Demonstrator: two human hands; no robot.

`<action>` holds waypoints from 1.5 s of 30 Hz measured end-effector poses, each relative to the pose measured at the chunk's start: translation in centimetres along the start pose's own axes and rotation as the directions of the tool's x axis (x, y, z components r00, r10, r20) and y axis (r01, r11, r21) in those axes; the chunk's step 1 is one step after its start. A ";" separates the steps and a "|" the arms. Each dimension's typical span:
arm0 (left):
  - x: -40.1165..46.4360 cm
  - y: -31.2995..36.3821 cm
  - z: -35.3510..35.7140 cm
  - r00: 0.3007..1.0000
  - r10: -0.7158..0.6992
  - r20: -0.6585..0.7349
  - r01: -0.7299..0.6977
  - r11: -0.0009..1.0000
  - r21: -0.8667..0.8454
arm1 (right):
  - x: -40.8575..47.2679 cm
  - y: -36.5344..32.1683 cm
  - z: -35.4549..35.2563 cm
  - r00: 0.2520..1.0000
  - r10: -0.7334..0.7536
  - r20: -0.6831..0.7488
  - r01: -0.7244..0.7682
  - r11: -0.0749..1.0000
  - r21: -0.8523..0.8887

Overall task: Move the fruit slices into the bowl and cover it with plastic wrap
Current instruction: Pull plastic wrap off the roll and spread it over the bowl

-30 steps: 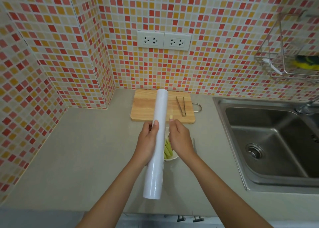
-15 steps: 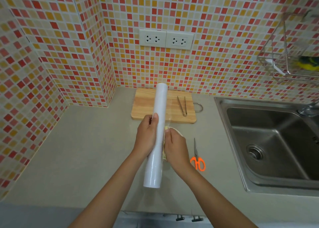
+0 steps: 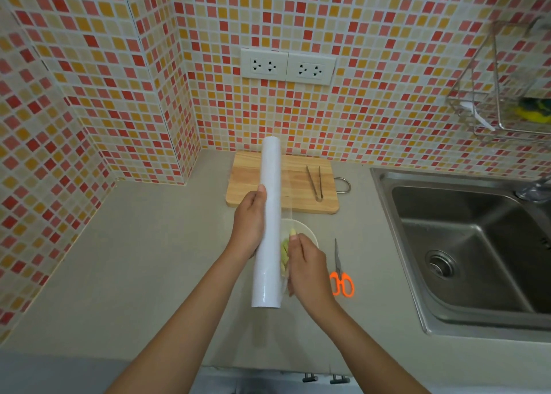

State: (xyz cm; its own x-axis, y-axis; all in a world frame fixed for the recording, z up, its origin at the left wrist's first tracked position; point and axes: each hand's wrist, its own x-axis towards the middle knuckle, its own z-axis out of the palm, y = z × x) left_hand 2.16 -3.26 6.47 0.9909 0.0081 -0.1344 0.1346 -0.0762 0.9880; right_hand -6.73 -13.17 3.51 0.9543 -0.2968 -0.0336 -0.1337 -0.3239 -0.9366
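1. The bowl [image 3: 310,234] sits on the counter [image 3: 149,259] just in front of me, mostly hidden behind the roll and my right hand. The pale green fruit slices [image 3: 285,249] already lie in it, so moving them looks done and covering is what remains.

2. The plastic wrap roll [image 3: 267,223] hangs above the bowl's left edge, running from 12 o'clock down to 6 o'clock, its far end over the cutting board [image 3: 247,184].

3. To do this step well, I judge I should hold the roll steady with one hand and draw the loose film straight toward 3 o'clock, low and taut. It has to clear the far rim with slack to spare before I cut it. A slanted pull would bunch the film or make it cling to itself.

4. My left hand [image 3: 250,223] grips the roll near its middle, fingers curled round the far side and the thumb laid along the front.

5. My right hand [image 3: 307,269] is just right of the roll, over the bowl, with fingers bent inward. It seems to pinch the film's free edge [image 3: 285,211], but the film is nearly invisible, so I cannot tell for sure.

6. The orange-handled scissors [image 3: 340,277] lie at 3 o'clock of the bowl, near my right wrist and ready for cutting.

7. Metal tongs [image 3: 315,183] rest on the cutting board at 12 o'clock, and the sink [image 3: 417,274] lies farther toward 3 o'clock.
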 end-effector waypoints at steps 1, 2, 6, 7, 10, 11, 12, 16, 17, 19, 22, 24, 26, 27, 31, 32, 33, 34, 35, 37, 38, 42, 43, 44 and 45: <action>0.1 0.0 0.0 1.000 0.003 -0.007 -0.003 1.000 -0.001 | -0.5 -0.1 0.0 1.000 0.005 0.009 -0.005 1.000 0.004; 0.2 0.1 0.1 1.000 0.004 -0.016 -0.004 1.000 -0.003 | -1.1 -0.1 0.2 1.000 -0.005 0.017 0.006 1.000 -0.014; 1.0 0.3 -0.2 0.999 0.005 -0.045 -0.006 1.000 -0.023 | -3.0 0.7 0.9 0.996 -0.088 0.022 0.090 0.992 -0.092; 1.2 0.4 -0.4 0.999 -0.009 -0.038 0.007 0.999 -0.046 | -2.9 0.8 0.8 0.996 -0.088 0.008 0.088 0.992 -0.090; 1.5 0.8 -0.8 0.998 -0.056 -0.006 0.055 0.989 -0.134 | -2.0 1.2 0.1 0.998 -0.049 -0.025 0.049 0.999 -0.018; 1.5 0.9 -0.8 0.998 -0.069 -0.001 0.068 0.986 -0.150 | -1.9 1.3 -0.1 0.999 -0.046 -0.012 0.046 0.999 0.015; 1.5 0.9 -0.7 0.997 -0.077 0.002 0.077 0.985 -0.154 | -1.9 1.2 -0.2 0.999 -0.051 0.008 0.051 0.998 0.029; 0.8 0.6 0.0 0.998 -0.053 0.029 0.056 0.992 -0.116 | -0.3 -0.3 -0.3 0.999 -0.031 -0.020 0.029 0.994 -0.102; 0.6 0.5 0.2 0.999 -0.034 0.035 0.037 0.995 -0.090 | 0.8 -1.0 -0.4 0.999 0.014 -0.051 -0.019 0.996 -0.092; -0.1 0.0 0.7 0.999 -0.001 0.042 0.003 0.999 -0.045 | 3.6 -2.5 -0.6 0.991 0.120 -0.062 -0.121 0.993 -0.014; -0.9 -0.4 1.1 0.997 -0.004 0.075 0.007 0.999 -0.042 | 6.6 -3.9 -0.7 0.989 0.145 -0.033 -0.141 0.985 0.103; -1.2 -0.6 1.0 0.995 -0.012 0.101 0.016 0.999 -0.045 | 7.4 -3.8 -0.5 0.995 0.065 -0.079 -0.060 0.996 0.068; -1.4 -0.7 1.0 0.993 -0.029 0.114 0.036 0.997 -0.063 | 7.6 -3.3 -0.2 0.991 -0.008 -0.132 0.003 0.999 -0.042; -1.4 -0.9 0.9 0.992 -0.036 0.118 0.045 0.996 -0.073 | 7.6 -2.9 -0.1 0.989 -0.035 -0.146 0.023 0.996 -0.084; -1.3 -1.5 0.3 0.984 -0.102 0.144 0.122 0.983 -0.135 | 7.2 -1.6 0.0 0.982 -0.091 -0.168 0.060 0.982 -0.179; -1.3 -1.6 0.3 0.980 -0.128 0.151 0.151 0.977 -0.152 | 7.1 -1.4 0.0 0.981 -0.104 -0.162 0.072 0.978 -0.195; -1.4 -1.8 0.4 0.977 -0.149 0.152 0.172 0.973 -0.150 | 7.0 -1.3 0.1 0.982 -0.113 -0.152 0.079 0.974 -0.211; -1.5 -1.9 0.5 0.975 -0.163 0.148 0.183 0.974 -0.131 | 6.9 -1.2 0.1 0.983 -0.119 -0.143 0.085 0.971 -0.224; -1.6 -2.1 0.7 0.976 -0.168 0.141 0.183 0.978 -0.103 | 6.9 -1.0 0.2 0.983 -0.120 -0.141 0.086 0.970 -0.225; -1.6 -2.4 1.0 0.979 -0.157 0.130 0.164 0.985 -0.046 | 7.0 -0.8 0.2 0.982 -0.110 -0.151 0.079 0.977 -0.198; -1.6 -2.4 1.0 0.981 -0.151 0.123 0.155 0.988 -0.026 | 7.1 -0.7 0.2 0.981 -0.102 -0.165 0.073 0.983 -0.171; -1.4 -2.4 1.0 0.994 -0.088 0.067 0.087 0.996 0.021 | 7.3 -0.1 -0.5 0.986 -0.087 -0.139 0.085 0.996 -0.018; -1.3 -2.3 1.1 0.996 -0.058 0.064 0.054 0.997 0.051 | 7.5 -0.2 -0.8 0.992 -0.076 -0.103 0.079 0.997 0.026; -1.4 -2.3 1.2 0.997 -0.034 0.069 0.029 0.997 0.075 | 7.8 -0.4 -1.1 0.995 -0.064 -0.070 0.068 0.996 0.057; -1.4 -2.3 1.3 0.997 -0.022 0.077 0.015 0.996 0.093 | 8.3 -0.7 -1.4 0.998 -0.047 -0.050 0.051 0.996 0.069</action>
State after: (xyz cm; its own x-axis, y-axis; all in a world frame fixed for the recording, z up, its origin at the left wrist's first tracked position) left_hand 0.47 -4.38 4.31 0.9845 -0.0672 -0.1618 0.1487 -0.1684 0.9744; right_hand 0.86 -16.70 4.34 0.9451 -0.3256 0.0284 -0.0663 -0.2761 -0.9588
